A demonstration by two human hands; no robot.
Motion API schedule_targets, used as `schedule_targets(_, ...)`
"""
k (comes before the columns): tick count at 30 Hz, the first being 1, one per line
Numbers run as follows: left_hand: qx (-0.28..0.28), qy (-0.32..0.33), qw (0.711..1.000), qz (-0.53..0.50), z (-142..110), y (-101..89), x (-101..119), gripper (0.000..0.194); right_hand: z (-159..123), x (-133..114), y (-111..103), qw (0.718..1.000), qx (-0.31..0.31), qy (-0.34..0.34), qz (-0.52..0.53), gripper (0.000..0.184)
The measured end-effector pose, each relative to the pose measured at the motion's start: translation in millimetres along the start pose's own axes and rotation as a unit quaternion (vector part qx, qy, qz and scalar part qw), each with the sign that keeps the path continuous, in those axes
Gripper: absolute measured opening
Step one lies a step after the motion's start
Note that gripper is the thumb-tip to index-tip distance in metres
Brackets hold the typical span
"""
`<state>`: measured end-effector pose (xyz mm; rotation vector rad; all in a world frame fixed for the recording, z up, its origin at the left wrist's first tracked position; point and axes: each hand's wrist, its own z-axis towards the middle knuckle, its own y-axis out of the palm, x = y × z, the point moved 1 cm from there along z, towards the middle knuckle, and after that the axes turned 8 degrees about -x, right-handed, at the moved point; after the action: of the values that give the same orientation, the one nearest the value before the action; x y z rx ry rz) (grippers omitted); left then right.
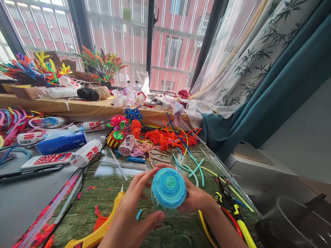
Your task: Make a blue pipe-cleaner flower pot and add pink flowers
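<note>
The left hand (131,210) cups the blue pipe-cleaner coil (168,188) from its left and underside, fingers curled round the rim; the right hand (195,198) closes on the far side, mostly hidden behind it. To keep the spiral tight, both hands should press evenly on the rim, not the face. The coil is held just above the green surface (103,206). Its flat spiral face points toward the camera, axis running front to back.
</note>
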<state>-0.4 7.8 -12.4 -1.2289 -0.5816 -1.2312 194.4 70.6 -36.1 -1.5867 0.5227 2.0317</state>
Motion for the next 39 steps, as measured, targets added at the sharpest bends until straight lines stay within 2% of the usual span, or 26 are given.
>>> schedule_targets(3, 0.011, -0.011, 0.999, 0.046, -3, 8.7, 2, 0.054, 1, -1, 5, 0.998, -0.027, 0.007, 0.064, 0.110)
schedule_targets(6, 0.090, -0.053, 0.990, 0.097, -8, 14.8, 8, 0.044, 2, -6, 7, 0.992, -0.046, 0.019, 0.113, 0.101)
schedule_targets(9, 0.181, -0.099, 0.966, 0.155, -15, 21.8, 9, 0.049, 2, -10, 5, 0.996, -0.026, 0.048, 0.065, 0.085)
schedule_targets(11, 0.206, -0.115, 0.951, 0.199, -18, 27.7, 5, 0.051, 2, -10, 4, 0.996, -0.038, 0.075, 0.017, 0.078)
schedule_targets(15, 0.186, -0.131, 0.935, 0.273, -21, 41.7, -13, 0.037, 4, -11, 5, 0.991, -0.040, 0.103, -0.073, 0.090)
schedule_targets(19, 0.150, -0.126, 0.936, 0.292, -25, 50.3, -27, 0.026, 2, -14, 11, 0.970, 0.030, 0.124, -0.207, 0.095)
schedule_targets(22, 0.151, -0.077, 0.925, 0.339, -33, 43.8, -32, 0.026, -6, -13, 17, 0.966, 0.092, 0.126, -0.208, 0.095)
schedule_targets(24, 0.148, -0.006, 0.903, 0.404, -40, 35.9, -35, 0.033, -12, -10, 23, 0.960, 0.148, 0.129, -0.198, 0.094)
schedule_targets(27, 0.117, 0.092, 0.850, 0.506, -48, 28.4, -41, 0.051, -16, -2, 38, 0.945, 0.243, 0.119, -0.183, 0.094)
schedule_targets(29, 0.104, 0.133, 0.821, 0.546, -51, 28.9, -45, 0.059, -12, 5, 52, 0.934, 0.295, 0.107, -0.174, 0.099)
schedule_targets(31, 0.099, 0.151, 0.805, 0.566, -52, 31.9, -48, 0.060, -5, 12, 64, 0.923, 0.333, 0.098, -0.168, 0.094)
schedule_targets(33, 0.097, 0.146, 0.809, 0.561, -52, 34.0, -49, 0.059, 2, 17, 71, 0.908, 0.373, 0.088, -0.171, 0.082)
schedule_targets(35, 0.092, 0.137, 0.828, 0.535, -53, 33.6, -48, 0.056, 7, 18, 72, 0.904, 0.387, 0.082, -0.164, 0.073)
schedule_targets(37, 0.098, 0.131, 0.843, 0.512, -53, 30.8, -47, 0.052, 8, 18, 69, 0.917, 0.361, 0.082, -0.148, 0.069)
schedule_targets(39, 0.115, 0.120, 0.843, 0.512, -55, 27.7, -47, 0.049, 7, 17, 64, 0.935, 0.319, 0.086, -0.127, 0.069)
